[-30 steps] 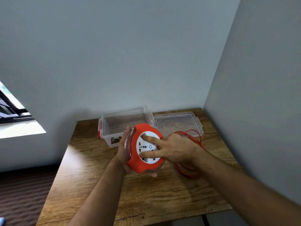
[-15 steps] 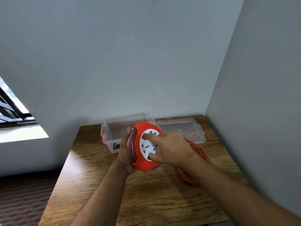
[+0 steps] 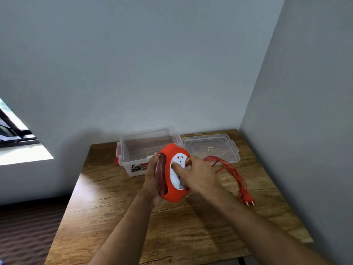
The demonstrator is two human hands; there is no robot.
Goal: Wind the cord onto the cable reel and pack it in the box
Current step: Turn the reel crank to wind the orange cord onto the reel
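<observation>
Winding slack cord [image 3: 232,174] onto the orange cable reel [image 3: 172,173] at frame centre, above the table [image 3: 191,226].
Left hand [image 3: 151,177] grips the reel's rim; right hand [image 3: 198,174] presses fingers on the white socket face. Steady turns should keep the loops from tangling; the clear box [image 3: 146,148] waits open behind.

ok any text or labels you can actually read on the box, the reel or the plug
None can be read.
Sticker on the front of the clear box: print too blurred to read.
Cable reel white socket face: no lettering can be made out.
Plug: too small to tell.
</observation>
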